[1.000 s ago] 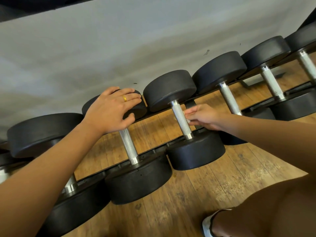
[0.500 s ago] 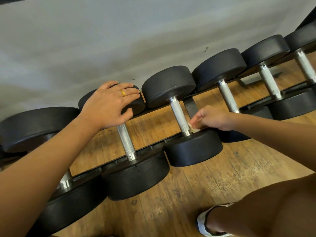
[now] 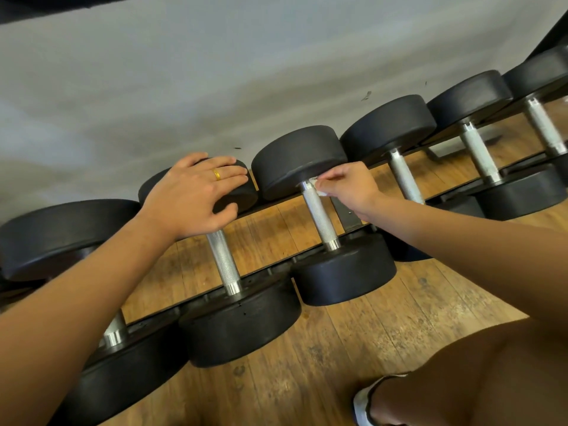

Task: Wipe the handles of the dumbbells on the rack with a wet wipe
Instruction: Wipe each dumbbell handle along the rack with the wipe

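Observation:
Several black dumbbells with knurled silver handles lie side by side on a low rack rail point(image 3: 264, 270). My right hand point(image 3: 349, 189) pinches a small white wet wipe point(image 3: 316, 183) against the far end of the middle dumbbell's handle point(image 3: 319, 218), just under its far head point(image 3: 298, 161). My left hand point(image 3: 193, 195) rests flat, fingers spread, on the far head point(image 3: 242, 195) of the neighbouring dumbbell to the left; a gold ring is on one finger. That dumbbell's handle point(image 3: 222, 261) shows below my palm.
A grey wall point(image 3: 215, 72) rises right behind the rack. More dumbbells point(image 3: 402, 173) continue to the right and one point(image 3: 61, 235) to the left. Wooden floorboards point(image 3: 338, 348) lie under the rack. My knee and white shoe point(image 3: 364, 404) are at the lower right.
My right hand slid the wipe down to the handle's near end, then up to its far end by the far head. My left hand has stayed on the neighbouring dumbbell's head.

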